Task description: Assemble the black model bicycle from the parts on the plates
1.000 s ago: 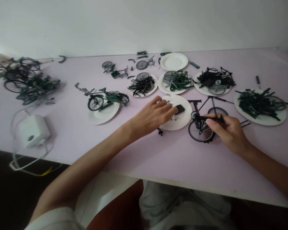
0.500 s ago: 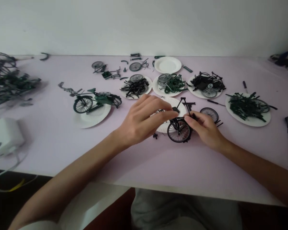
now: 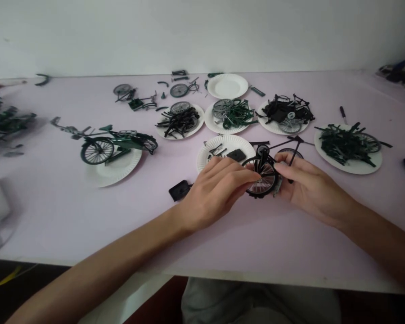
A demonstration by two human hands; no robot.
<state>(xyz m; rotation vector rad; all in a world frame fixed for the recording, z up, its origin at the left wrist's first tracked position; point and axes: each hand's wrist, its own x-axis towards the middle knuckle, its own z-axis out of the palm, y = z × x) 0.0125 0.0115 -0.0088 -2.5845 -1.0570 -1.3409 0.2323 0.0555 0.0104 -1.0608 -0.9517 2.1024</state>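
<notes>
A black model bicycle frame (image 3: 263,155) with one spoked wheel fitted is held up over the table, right of centre. My right hand (image 3: 303,182) grips it from the right, thumb and fingers closed on the frame beside the wheel. My left hand (image 3: 219,189) reaches in from the left, its fingers pinched together at the wheel's hub; any small part between the fingertips is too small to make out. Behind my left hand, a white paper plate (image 3: 205,153) holds small dark parts. A loose spoked wheel is partly hidden behind my right hand.
A dark green model bicycle (image 3: 121,141) stands at a plate on the left. Several plates of black and green parts line the back, with one bare plate (image 3: 227,85). Screwdrivers lie near the right plate (image 3: 374,167); a dark pile (image 3: 8,121) sits far left.
The black bicycle frame has turned, its bars now pointing right. My left hand has come down to the wheel. A black flat part now shows beside my left wrist. The view has shifted slightly.
</notes>
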